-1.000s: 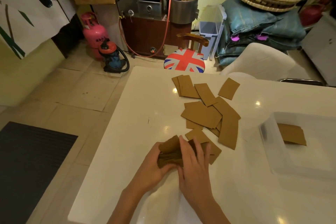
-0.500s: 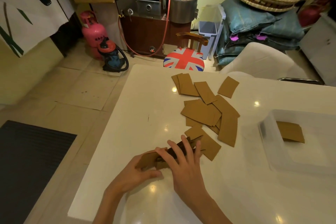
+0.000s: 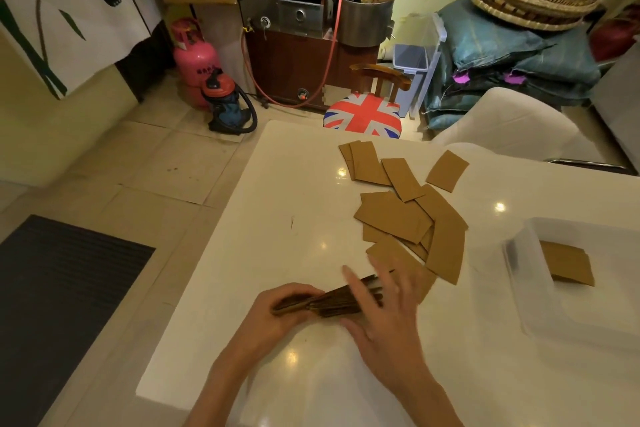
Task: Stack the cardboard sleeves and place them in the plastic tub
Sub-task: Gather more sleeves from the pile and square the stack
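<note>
A stack of brown cardboard sleeves [image 3: 332, 300] stands on edge near the front of the white table [image 3: 277, 204]. My left hand [image 3: 277, 315] grips its left end. My right hand [image 3: 384, 315] rests against its right end with the fingers spread and blurred. Several loose flat sleeves [image 3: 408, 211] lie scattered beyond the stack toward the table's middle. A clear plastic tub [image 3: 519, 274] sits at the right, with a few flat sleeves [image 3: 568, 263] lying inside it.
A stool with a Union Jack seat [image 3: 363, 114] and a white chair [image 3: 512, 125] stand at the far edge. A pink gas cylinder [image 3: 194, 59] and a small vacuum [image 3: 225, 104] are on the floor at the left. A dark mat [image 3: 59, 295] lies beside the table.
The stack has tipped from a held bundle onto its edge on the table and slid left. My right hand has opened its fingers against the stack's end. The view has shifted slightly.
</note>
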